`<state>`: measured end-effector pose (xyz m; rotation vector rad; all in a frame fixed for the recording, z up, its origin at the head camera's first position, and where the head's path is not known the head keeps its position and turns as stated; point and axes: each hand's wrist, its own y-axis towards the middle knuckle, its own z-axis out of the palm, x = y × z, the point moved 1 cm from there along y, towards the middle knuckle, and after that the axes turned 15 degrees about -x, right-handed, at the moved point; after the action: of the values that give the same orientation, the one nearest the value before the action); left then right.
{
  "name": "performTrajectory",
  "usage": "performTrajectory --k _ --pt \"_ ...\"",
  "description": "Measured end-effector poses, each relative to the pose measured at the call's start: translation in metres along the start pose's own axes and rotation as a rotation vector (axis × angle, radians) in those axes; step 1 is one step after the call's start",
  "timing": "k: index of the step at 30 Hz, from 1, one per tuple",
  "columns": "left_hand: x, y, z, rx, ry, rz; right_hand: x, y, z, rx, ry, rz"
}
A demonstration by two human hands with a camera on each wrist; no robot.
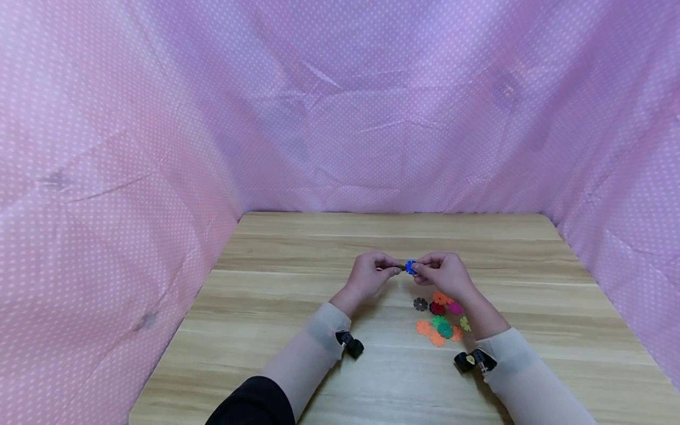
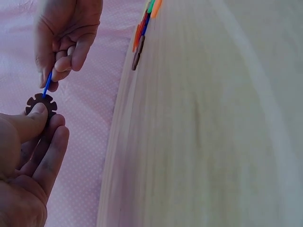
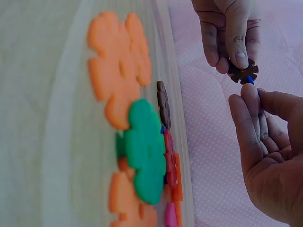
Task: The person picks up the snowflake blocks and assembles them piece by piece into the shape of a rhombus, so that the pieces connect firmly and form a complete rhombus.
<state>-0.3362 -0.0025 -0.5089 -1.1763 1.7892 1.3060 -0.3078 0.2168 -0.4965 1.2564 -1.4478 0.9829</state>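
Note:
Between thumb and fingers, my left hand (image 1: pixel 369 274) pinches a brown notched plastic disc (image 2: pixel 41 106), a flower-shaped snowflake piece. My right hand (image 1: pixel 445 273) pinches a blue snowflake piece (image 1: pixel 410 267) of the same kind. The two pieces meet edge to edge at roughly a right angle, the blue one's rim at the brown one's notched edge in the left wrist view. Both hands are raised above the table, and the right fingers hide part of the blue piece.
Below the right hand, loose pieces lie on the wooden table (image 1: pixel 255 342): several orange pieces (image 3: pixel 111 61), a green piece (image 3: pixel 146 151), a dark red one (image 1: pixel 437 309), a brown one (image 1: pixel 420 304), a magenta one (image 1: pixel 455 307) and a yellow-green one (image 1: pixel 464 323). Pink dotted cloth (image 1: pixel 340 147) surrounds the table.

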Motion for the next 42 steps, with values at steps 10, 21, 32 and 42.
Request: performTrajectory --k 10,21,32,42 --pt "0.002 -0.003 0.004 0.009 0.067 0.016 -0.002 -0.003 0.000 0.035 0.105 0.101" --pt "0.003 -0.005 0.003 0.025 0.100 0.016 -0.007 -0.002 0.000 0.069 0.041 0.086" --pt "0.011 -0.002 -0.006 0.004 0.080 0.017 -0.007 -0.006 -0.005 0.150 -0.167 -0.045" --pt "0.013 -0.001 -0.009 -0.003 0.064 -0.011 -0.009 -0.005 -0.010 0.285 -0.432 -0.161"
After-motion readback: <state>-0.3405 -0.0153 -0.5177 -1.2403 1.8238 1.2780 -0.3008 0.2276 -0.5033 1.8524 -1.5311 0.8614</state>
